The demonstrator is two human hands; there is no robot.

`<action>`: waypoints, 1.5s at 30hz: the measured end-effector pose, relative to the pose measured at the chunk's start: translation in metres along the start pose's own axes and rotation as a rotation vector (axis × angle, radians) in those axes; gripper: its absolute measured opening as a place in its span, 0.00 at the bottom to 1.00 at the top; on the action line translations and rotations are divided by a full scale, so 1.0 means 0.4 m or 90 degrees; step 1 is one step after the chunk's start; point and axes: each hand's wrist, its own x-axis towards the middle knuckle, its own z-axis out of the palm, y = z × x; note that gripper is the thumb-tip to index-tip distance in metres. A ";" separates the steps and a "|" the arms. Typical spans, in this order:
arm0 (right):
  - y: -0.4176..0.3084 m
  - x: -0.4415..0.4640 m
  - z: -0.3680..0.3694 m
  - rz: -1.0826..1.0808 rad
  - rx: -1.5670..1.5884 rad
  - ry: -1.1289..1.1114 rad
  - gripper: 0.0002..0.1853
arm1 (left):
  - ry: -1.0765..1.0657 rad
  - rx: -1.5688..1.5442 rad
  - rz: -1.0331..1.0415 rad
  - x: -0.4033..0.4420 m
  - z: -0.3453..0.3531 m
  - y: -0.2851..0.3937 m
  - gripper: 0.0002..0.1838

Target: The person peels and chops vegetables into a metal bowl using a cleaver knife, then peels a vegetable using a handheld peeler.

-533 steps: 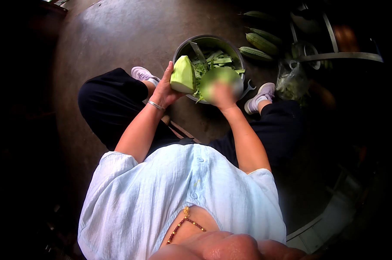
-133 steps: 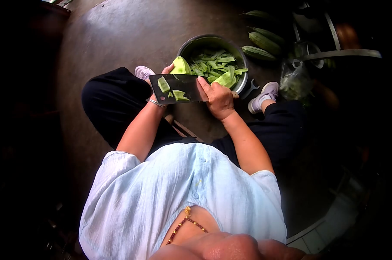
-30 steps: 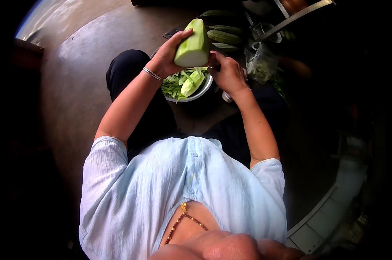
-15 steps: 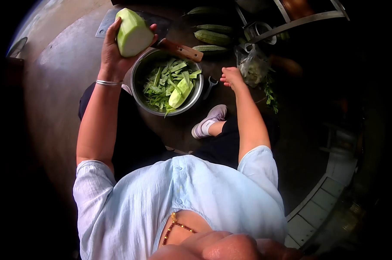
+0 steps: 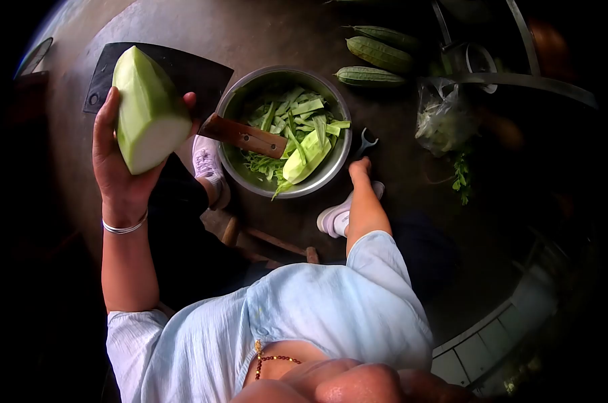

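Note:
In my left hand (image 5: 126, 158) is a large peeled gourd (image 5: 146, 111), pale green with a white cut end facing me. A cleaver (image 5: 243, 136) lies behind it, its dark blade passing under the gourd and its wooden handle over the basin. My left fingertips are close to the blade's handle end; whether they grip the cleaver is hidden. My right hand (image 5: 360, 168) is closed at the handle end of a peeler (image 5: 366, 142), just right of the metal basin (image 5: 344, 101). Green peelings (image 5: 304, 111) and a smaller peeled gourd (image 5: 307, 158) lie in the basin.
Ridged green gourds (image 5: 379, 55) lie on the floor beyond the basin. Right of them are a plastic bag (image 5: 441, 117), leafy greens (image 5: 461, 178) and a metal frame (image 5: 532, 80). My shoes (image 5: 206, 158) flank the basin; part of a wooden stool (image 5: 270, 243) shows below me.
My left hand has come down and closer with the gourd, and the cleaver has shifted along with it. My right hand has moved from beside the plastic bag to the peeler. The view has shifted.

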 end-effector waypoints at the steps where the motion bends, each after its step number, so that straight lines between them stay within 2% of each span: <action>1: 0.007 0.000 -0.005 -0.008 0.004 -0.005 0.18 | 0.001 0.011 -0.014 -0.002 -0.001 -0.001 0.25; 3: 0.010 0.001 -0.023 -0.029 0.015 -0.009 0.17 | 0.003 0.037 -0.024 0.000 -0.005 -0.004 0.25; 4: 0.019 0.022 -0.004 -0.061 0.055 0.055 0.13 | 0.001 0.050 -0.027 0.002 -0.006 -0.005 0.25; 7: -0.012 0.049 -0.021 -0.127 0.147 0.157 0.10 | 0.019 0.070 -0.015 0.004 0.000 -0.018 0.26; 8: -0.050 0.033 -0.054 -0.064 0.355 0.036 0.10 | 0.008 0.084 -0.009 0.005 0.000 -0.021 0.26; 10: -0.156 -0.039 -0.125 -0.065 0.606 0.018 0.10 | -0.005 0.081 -0.002 0.008 0.002 -0.032 0.27; 11: -0.207 -0.087 -0.161 -0.128 0.651 0.019 0.10 | -0.008 0.070 -0.002 0.010 0.003 -0.036 0.27; 13: -0.299 -0.201 -0.227 -0.286 0.713 -0.069 0.12 | -0.030 0.048 0.003 0.019 0.001 -0.046 0.30; 15: -0.379 -0.360 -0.291 -0.408 0.753 -0.128 0.12 | -0.060 -0.015 -0.018 0.018 0.008 -0.047 0.26; 18: -0.435 -0.620 -0.375 -0.660 0.782 -0.126 0.11 | -0.088 -0.024 0.025 0.029 0.018 -0.051 0.26; 19: -0.439 -0.695 -0.394 -0.739 0.810 -0.176 0.11 | -0.096 -0.028 0.039 0.028 0.024 -0.052 0.26; 23: -0.422 -0.869 -0.435 -0.771 0.676 -0.330 0.11 | -0.128 -0.089 0.042 0.024 0.034 -0.053 0.27; 27: -0.414 -0.930 -0.443 -0.904 0.611 -0.287 0.12 | -0.154 -0.100 0.003 0.017 0.037 -0.046 0.29; 30: -0.421 -0.970 -0.454 -0.922 0.545 -0.273 0.11 | -0.154 -0.056 0.031 0.012 0.023 -0.057 0.30; 32: -0.439 -0.976 -0.453 -0.929 0.498 -0.262 0.11 | -0.158 -0.004 0.037 0.025 0.010 -0.064 0.35; 38: -0.478 -1.027 -0.452 -0.979 0.375 -0.201 0.13 | -0.166 0.024 0.039 0.022 0.000 -0.053 0.34; 42: -0.464 -1.036 -0.449 -1.025 0.389 -0.266 0.16 | -0.167 -0.012 0.025 0.006 0.003 -0.029 0.27; 43: -0.442 -1.040 -0.467 -0.981 0.405 -0.301 0.16 | -0.168 -0.028 0.019 -0.007 0.004 -0.024 0.25; 45: -0.394 -0.981 -0.458 -0.953 0.443 -0.190 0.16 | -0.160 -0.046 0.041 -0.013 -0.009 -0.012 0.25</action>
